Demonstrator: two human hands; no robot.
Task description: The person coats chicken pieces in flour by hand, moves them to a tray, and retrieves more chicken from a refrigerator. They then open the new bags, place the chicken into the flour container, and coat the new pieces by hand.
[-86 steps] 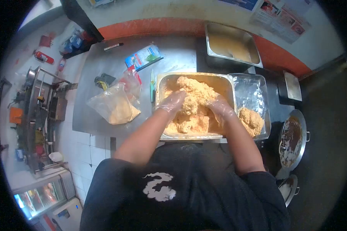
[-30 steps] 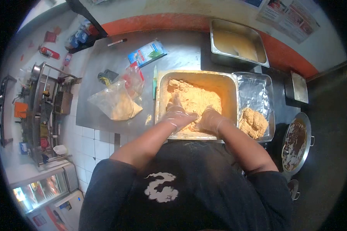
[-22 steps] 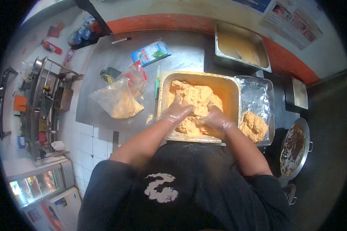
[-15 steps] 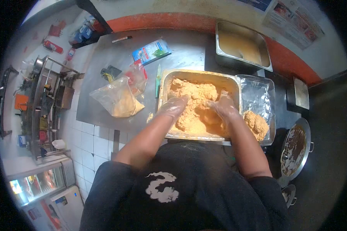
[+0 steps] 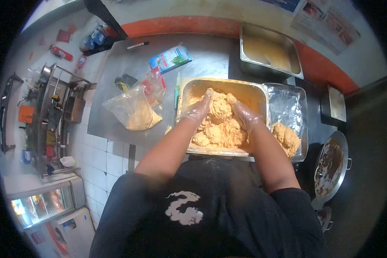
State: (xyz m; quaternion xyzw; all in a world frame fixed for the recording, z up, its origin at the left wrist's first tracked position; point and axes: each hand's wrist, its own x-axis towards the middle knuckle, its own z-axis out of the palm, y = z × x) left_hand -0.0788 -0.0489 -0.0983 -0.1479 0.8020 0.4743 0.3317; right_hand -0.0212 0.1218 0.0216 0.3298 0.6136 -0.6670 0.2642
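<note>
Left hand: you cupped the coated piece.
Right hand: you clamped its other side.
Metal pan: it surrounded both hands.

Commercial-type kitchen, as I read it from the head view.
I've got a stainless steel worktable, deep metal food pan with cloudy liquid, a wide two-handled wok at right. Left side: metal rack with kitchenware, a lit glass-front display fridge, a red fire extinguisher near the wall, white floor tiles. Printed sheets on the wall, probably posters; too blurred at the lens edge for me to read.
</note>
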